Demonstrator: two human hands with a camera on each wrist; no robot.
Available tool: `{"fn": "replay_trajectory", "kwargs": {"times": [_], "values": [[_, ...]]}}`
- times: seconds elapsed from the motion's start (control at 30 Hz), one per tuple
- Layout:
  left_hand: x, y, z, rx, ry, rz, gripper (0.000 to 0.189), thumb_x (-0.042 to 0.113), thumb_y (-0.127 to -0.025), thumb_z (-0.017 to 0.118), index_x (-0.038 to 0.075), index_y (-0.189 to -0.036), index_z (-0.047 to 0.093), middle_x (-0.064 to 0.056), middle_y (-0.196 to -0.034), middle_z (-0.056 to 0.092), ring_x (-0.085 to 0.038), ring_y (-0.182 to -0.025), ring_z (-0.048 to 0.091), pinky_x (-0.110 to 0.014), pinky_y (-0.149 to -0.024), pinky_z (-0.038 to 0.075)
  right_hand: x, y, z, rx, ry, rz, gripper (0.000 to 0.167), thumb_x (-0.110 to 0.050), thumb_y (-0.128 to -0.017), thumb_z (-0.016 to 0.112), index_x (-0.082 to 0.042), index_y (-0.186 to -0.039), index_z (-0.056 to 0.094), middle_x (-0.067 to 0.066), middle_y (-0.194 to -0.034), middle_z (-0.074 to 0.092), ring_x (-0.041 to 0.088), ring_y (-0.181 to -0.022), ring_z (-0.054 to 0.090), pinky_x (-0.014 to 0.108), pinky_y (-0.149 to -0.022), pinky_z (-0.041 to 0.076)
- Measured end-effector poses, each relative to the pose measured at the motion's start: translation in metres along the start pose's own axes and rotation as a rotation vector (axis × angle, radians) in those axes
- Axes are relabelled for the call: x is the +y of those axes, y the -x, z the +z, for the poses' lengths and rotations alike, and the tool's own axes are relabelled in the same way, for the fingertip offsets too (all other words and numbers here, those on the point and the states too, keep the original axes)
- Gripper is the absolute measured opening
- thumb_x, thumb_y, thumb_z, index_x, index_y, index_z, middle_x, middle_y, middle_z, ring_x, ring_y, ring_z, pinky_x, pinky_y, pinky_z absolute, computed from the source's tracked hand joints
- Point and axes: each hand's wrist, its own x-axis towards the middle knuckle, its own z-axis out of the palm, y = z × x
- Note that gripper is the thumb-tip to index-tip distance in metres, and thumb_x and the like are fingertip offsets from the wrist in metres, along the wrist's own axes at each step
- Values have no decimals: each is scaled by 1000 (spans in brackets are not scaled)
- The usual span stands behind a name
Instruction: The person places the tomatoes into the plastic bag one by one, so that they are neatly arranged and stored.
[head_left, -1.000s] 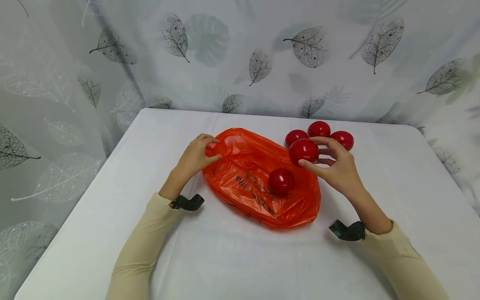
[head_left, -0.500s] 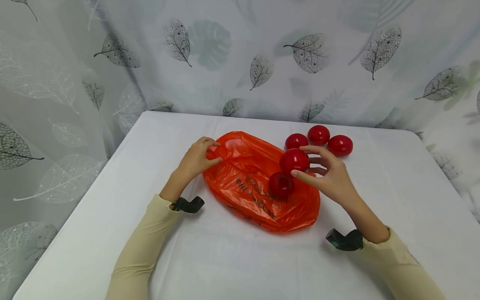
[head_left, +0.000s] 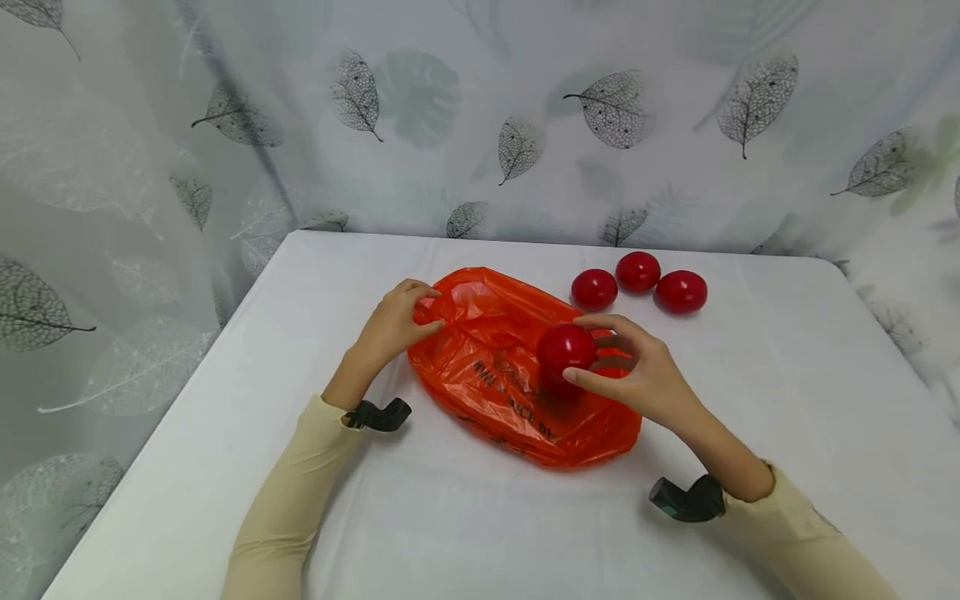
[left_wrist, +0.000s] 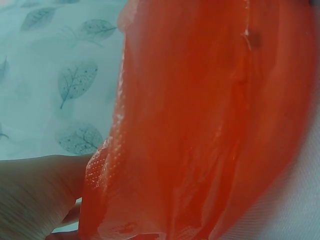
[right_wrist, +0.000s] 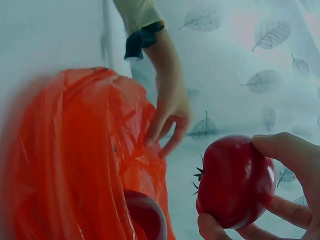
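Note:
My right hand (head_left: 647,372) holds a glossy red tomato (head_left: 566,346) between thumb and fingers, over the right part of an orange-red plastic bag (head_left: 468,342). In the right wrist view, a small green calyx shows on the held tomato (right_wrist: 234,182). Another tomato (right_wrist: 145,214) lies inside the bag; from the head it is mostly hidden behind the held one. With thumb and fingertips my left hand (head_left: 392,321) grips the bag's left end at the rim. The left wrist view is mostly filled by the bag's side (left_wrist: 180,115), with part of that hand at its lower left.
Several things lie on the white-covered table (head_left: 480,533). Behind the bag, three more tomatoes sit together: a left one (head_left: 594,289), a back one (head_left: 638,272) and a right one (head_left: 681,292). A leaf-patterned curtain (head_left: 420,100) hangs past the table's back edge.
My right hand has carried its tomato left and toward me, from beside the loose tomatoes to above the one in the bag. The left hand stays at the bag's left end.

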Motion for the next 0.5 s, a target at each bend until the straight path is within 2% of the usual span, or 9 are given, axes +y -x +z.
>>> {"fn": "replay_trajectory", "kwargs": {"times": [0.2, 0.5], "values": [[-1, 0, -1, 2, 0, -1, 43, 16, -84, 77, -2, -121, 64, -20, -127, 56, -36, -118, 54, -47, -102, 46, -1, 6, 7, -44, 4, 13, 54, -11, -82, 79, -9, -130, 56, 11, -130, 56, 31, -107, 62, 42, -82, 58], [1, 2, -1, 3, 1, 7, 44, 15, -84, 77, -3, -121, 64, -21, -127, 56, -36, -118, 54, -48, -102, 47, 4, 18, 13, -87, -18, 30, 53, -14, -82, 79, -12, -129, 56, 12, -129, 56, 32, -107, 62, 35, -81, 59]]}}
